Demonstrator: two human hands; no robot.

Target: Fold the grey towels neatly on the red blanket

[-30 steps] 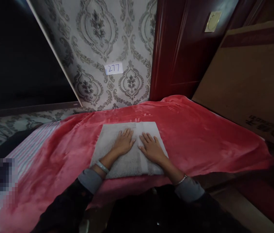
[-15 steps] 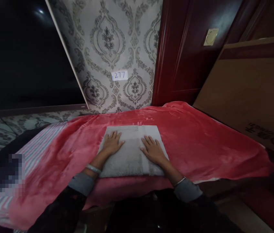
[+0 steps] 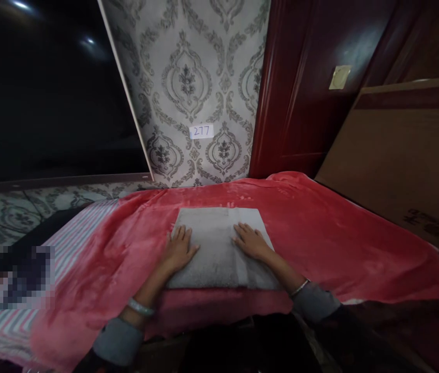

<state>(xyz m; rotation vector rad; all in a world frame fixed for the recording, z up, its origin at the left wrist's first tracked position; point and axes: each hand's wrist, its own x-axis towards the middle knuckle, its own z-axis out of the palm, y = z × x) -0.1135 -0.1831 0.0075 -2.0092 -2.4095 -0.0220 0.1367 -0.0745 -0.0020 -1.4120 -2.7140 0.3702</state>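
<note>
A flat, square grey cloth (image 3: 211,259), folded and slightly fuzzy along its near edge, lies on a red plush blanket (image 3: 332,243). A paler band runs down its right part. My left hand (image 3: 178,251) rests on the cloth's left edge, fingers stretched out and pointing away from me. On the upper right part lies my right hand (image 3: 251,242), palm down with the fingers spread. Neither hand grasps anything. The wrists carry bracelets, and the grey cuffs are turned back.
A large dark television screen (image 3: 48,98) stands at the left. A striped sheet (image 3: 68,243) shows beside the blanket. A big cardboard box (image 3: 401,155) leans at the right. On the patterned wall (image 3: 186,77) sticks a paper label (image 3: 201,131) reading 277.
My left hand has slid left and nearer to me, onto the cloth's left edge. My right hand has shifted slightly away from me on the cloth. The whole view has also shifted a little.
</note>
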